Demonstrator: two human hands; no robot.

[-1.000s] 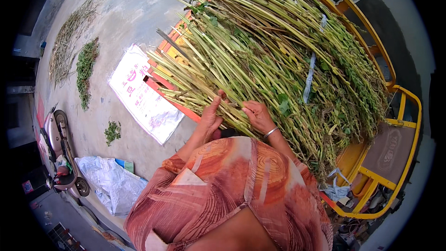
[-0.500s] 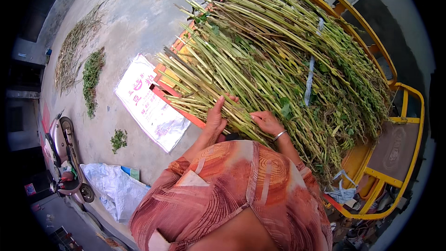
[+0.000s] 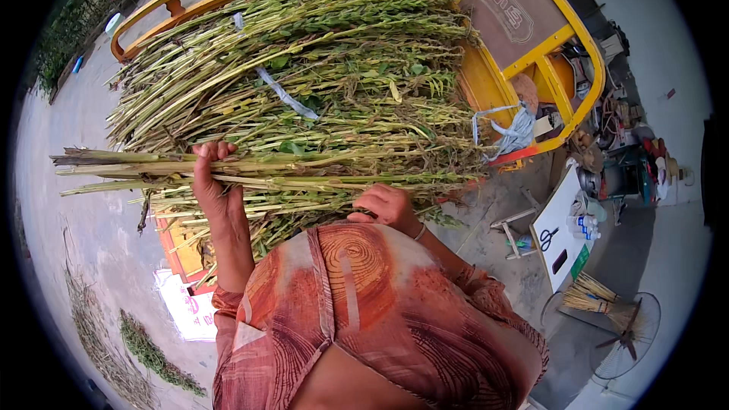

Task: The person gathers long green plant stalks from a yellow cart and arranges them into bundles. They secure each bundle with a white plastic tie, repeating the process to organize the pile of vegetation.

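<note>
A thick layer of cut green plant stalks [image 3: 213, 83], bare stems to the left and leafy tops to the right, fills the bed of a yellow-railed cart [image 3: 486, 80]. My left hand [image 3: 216, 186] is closed around a bundle of long stalks [image 3: 129, 163] near their bare ends, which stick out past the pile. Lower and to the right, my right hand [image 3: 389, 206] is curled against the near side of the pile, its fingers folded; what lies inside them is hidden. A pale strip of cloth [image 3: 287, 95] lies across the stalks farther back.
A bluish cloth [image 3: 512, 130] is tied at the cart's right corner. To the right stand a white table [image 3: 558, 231] with scissors [image 3: 547, 238] and a bottle, and a straw broom [image 3: 588, 294]. A printed white sack [image 3: 186, 307] and plant heaps [image 3: 156, 353] lie on the floor at left.
My view has swung to the right, bringing the table and broom into sight. My left hand now grips a bundle lifted along the pile's near side; my right hand has curled up.
</note>
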